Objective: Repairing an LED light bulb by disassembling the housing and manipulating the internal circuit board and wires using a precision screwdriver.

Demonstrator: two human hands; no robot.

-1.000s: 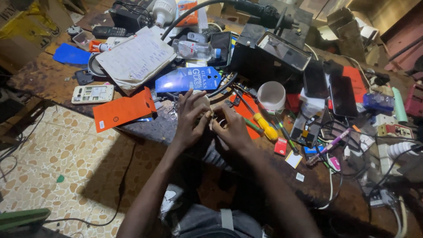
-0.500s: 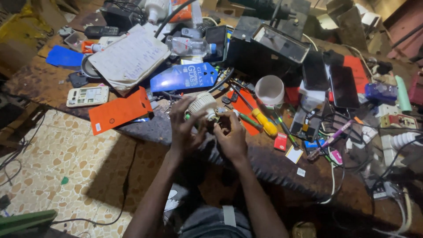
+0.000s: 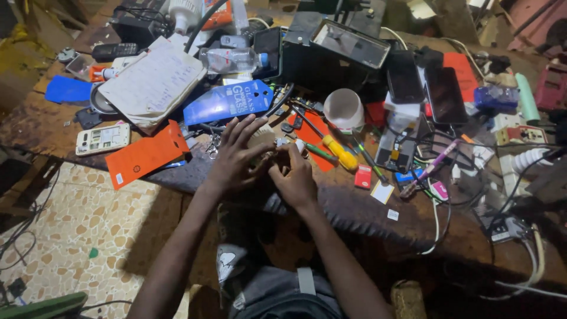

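Compared with half a second earlier, both hands have dropped slightly toward the bench edge, and the pale rounded object (image 3: 261, 137) they held up now sits lower, mostly covered. The left hand (image 3: 236, 156) cups it from the left, fingers spread loosely and thumb pressed to its near side. The right hand (image 3: 295, 177) is curled tightly just right of it, fingertips pinching something small that cannot be made out. Beyond the right knuckles lie a yellow-handled screwdriver (image 3: 336, 150) and a white cup (image 3: 344, 109). The object's underside is hidden.
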